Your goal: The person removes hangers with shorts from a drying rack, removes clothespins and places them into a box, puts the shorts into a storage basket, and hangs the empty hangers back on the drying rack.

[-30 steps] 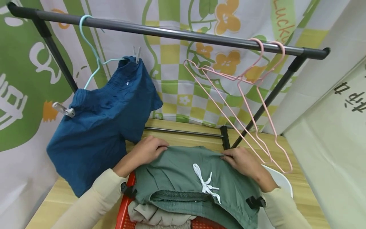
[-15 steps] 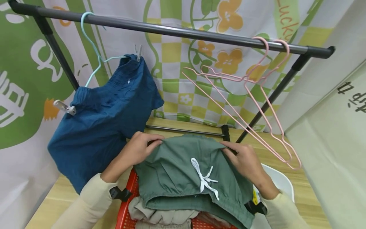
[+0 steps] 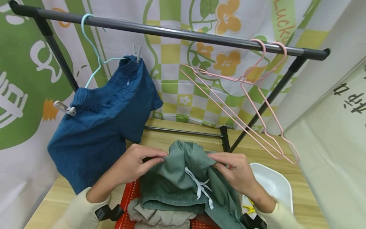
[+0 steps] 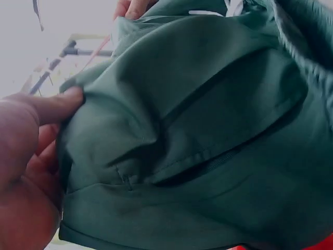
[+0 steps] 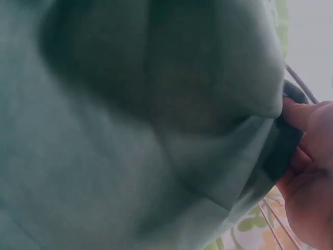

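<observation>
Green shorts (image 3: 171,178) with a white drawstring bow (image 3: 200,187) are held up between both hands, waistband toward the person. My left hand (image 3: 134,163) pinches the far edge on the left between thumb and fingers; the left wrist view shows that thumb (image 4: 65,101) lying on the cloth beside a pocket seam. On the other side my right hand (image 3: 237,173) pinches the cloth the same way, fingers curled behind it in the right wrist view. Between the hands the fabric bunches up in folds. Beneath the shorts sits a red basket (image 3: 129,197) with beige clothing (image 3: 160,213) in it.
A black rack rail (image 3: 171,31) crosses above the hands. Blue shorts (image 3: 105,117) hang at left from a light-blue hanger (image 3: 92,47), clipped with clothespins (image 3: 65,108). Two pink hangers (image 3: 251,82) hang at right. A white tray (image 3: 281,178) with a yellow clip (image 3: 249,209) stands at right.
Both hands have come closer together, so the taut far edge of the green shorts now bunches. More of the white tray and the yellow clip shows.
</observation>
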Demonstrator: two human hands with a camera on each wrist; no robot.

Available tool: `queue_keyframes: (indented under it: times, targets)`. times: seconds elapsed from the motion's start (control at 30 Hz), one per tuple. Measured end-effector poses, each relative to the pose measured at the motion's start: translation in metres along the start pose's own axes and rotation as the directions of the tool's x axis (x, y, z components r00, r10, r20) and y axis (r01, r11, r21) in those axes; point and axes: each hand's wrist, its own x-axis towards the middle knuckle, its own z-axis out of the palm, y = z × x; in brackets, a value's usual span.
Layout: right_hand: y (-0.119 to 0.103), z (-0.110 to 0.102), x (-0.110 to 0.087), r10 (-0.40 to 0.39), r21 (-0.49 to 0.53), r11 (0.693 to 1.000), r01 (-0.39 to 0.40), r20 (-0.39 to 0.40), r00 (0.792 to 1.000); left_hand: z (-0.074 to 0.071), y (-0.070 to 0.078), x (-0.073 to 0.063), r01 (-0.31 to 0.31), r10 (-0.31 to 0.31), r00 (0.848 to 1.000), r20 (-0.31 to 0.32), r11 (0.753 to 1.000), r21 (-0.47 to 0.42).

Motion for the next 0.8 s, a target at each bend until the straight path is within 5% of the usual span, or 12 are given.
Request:
queue_keyframes:
  times: [0.13,0.3,0.4,0.6,0.8]
  targets:
    - [-0.006,0.008,-0.005,-0.006,0.069,0.998,0.001,0.074,0.997,0.006,0.005,-0.006,-0.089,0.097,0.987,0.125,0.994,-0.068]
    - [-0.009,0.011,-0.009,0.028,0.064,0.997,-0.039,0.165,0.986,0.011,0.008,-0.015,-0.153,0.159,0.959,0.235,0.987,-0.041]
    - [-0.01,0.01,-0.012,0.044,0.046,0.997,-0.057,0.249,0.967,0.013,0.008,-0.023,-0.128,0.132,0.95,0.282,0.991,-0.032]
    - [-0.015,0.004,-0.019,0.12,0.014,0.99,-0.141,0.448,0.886,0.018,0.007,-0.036,-0.022,0.028,0.932,0.362,1.0,-0.021]
    - [-0.02,0.001,-0.029,0.031,0.052,0.997,-0.064,0.49,0.871,0.02,0.007,-0.05,0.078,-0.046,0.87,0.49,0.996,-0.045]
